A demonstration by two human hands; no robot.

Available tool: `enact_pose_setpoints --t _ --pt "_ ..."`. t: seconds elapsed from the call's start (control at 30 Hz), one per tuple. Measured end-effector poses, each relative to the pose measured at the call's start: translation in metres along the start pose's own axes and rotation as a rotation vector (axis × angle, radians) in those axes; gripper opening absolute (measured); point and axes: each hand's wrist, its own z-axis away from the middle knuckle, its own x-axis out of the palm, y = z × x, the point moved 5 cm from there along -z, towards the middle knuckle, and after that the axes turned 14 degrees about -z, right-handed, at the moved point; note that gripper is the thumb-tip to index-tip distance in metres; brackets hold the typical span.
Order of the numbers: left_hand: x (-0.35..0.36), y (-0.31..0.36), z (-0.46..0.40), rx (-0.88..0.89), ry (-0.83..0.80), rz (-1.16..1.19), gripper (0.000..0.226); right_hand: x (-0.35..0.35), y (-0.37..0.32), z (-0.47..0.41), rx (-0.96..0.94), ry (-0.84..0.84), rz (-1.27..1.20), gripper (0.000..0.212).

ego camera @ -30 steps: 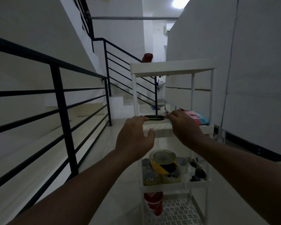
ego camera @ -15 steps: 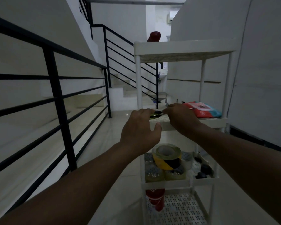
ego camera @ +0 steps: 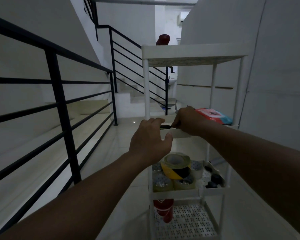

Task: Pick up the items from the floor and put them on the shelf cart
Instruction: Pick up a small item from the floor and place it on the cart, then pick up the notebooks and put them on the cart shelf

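Dark flat item: thin, black, long; held level at the near rim of the second tier of the shelf cart, between the two hands. What kind of item it is cannot be told in the dim light.

Right hand: fingers closed on the right end of the dark flat item, knuckles toward the camera, wrist over the tier's near rim.

Left hand: fingers curled over the left end of the item, thumb spread below against the rim's front face; whether it grips the item or only steadies it cannot be told.

Shelf cart: white, four tiers on thin white posts, perforated trays, standing right of centre on the pale tiled floor.

Top tier: a red object shows above its far edge; whether it stands on the tier or behind it cannot be told.

Second tier: a flat red and blue packet lies on the right part, just beside the right hand.

Third tier: a yellow-and-black tape roll, tilted, rests on several clear tape rolls at the left; small black objects lie at the right.

Bottom tier: a red can stands at the near left corner; the rest shows bare perforated tray.

Surroundings: black metal railing along the left, running to the far stairs; plain white wall on the right, close to the cart.
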Motion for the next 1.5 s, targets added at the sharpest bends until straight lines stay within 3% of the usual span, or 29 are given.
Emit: enact_pose_setpoints --t 0.33,0.5,0.67,1.0,1.5 --pt "-0.006 0.014 0.009 -0.026 -0.016 -0.004 0.047 -0.014 -0.010 0.032 0.112 -0.071 0.132 0.048" --pt "-0.024 0.029 0.019 -0.028 -0.004 0.000 0.037 -0.025 -0.023 0.060 0.090 -0.030 0.135 0.056" --pt "-0.040 0.045 0.042 -0.083 -0.036 0.045 0.026 -0.036 -0.037 0.106 0.020 0.054 0.012 0.044" --pt "-0.047 0.099 0.136 -0.150 -0.126 0.134 0.009 -0.017 -0.039 0.235 0.042 0.018 -0.119 0.030" --pt "0.043 0.112 0.279 -0.240 -0.416 0.220 0.005 0.077 0.007 0.362 0.228 -0.134 -0.255 0.029"
